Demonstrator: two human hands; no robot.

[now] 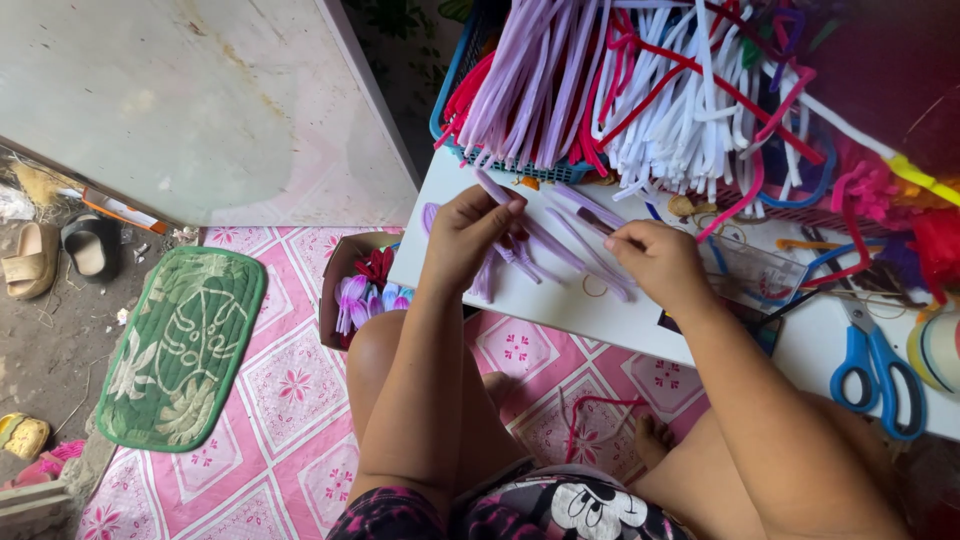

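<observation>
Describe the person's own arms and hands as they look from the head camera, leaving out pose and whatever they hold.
Both arms are bare from shoulder to wrist: no sleeves show. The left hand and right hand wear no gloves, and no rings, watch or bracelets can be seen. Fingers are short and rounded. Below, only dark printed clothing with a pink and white cartoon pattern shows at the lap.

You see blue-handled scissors (pixel 878 368) on the white table (pixel 560 305), a blue basket (pixel 470 60) of pink and white stems, a green mat (pixel 185 345) on pink floor covering, sandals (pixel 60 250) beyond, a box of purple flowers (pixel 358 290).
</observation>
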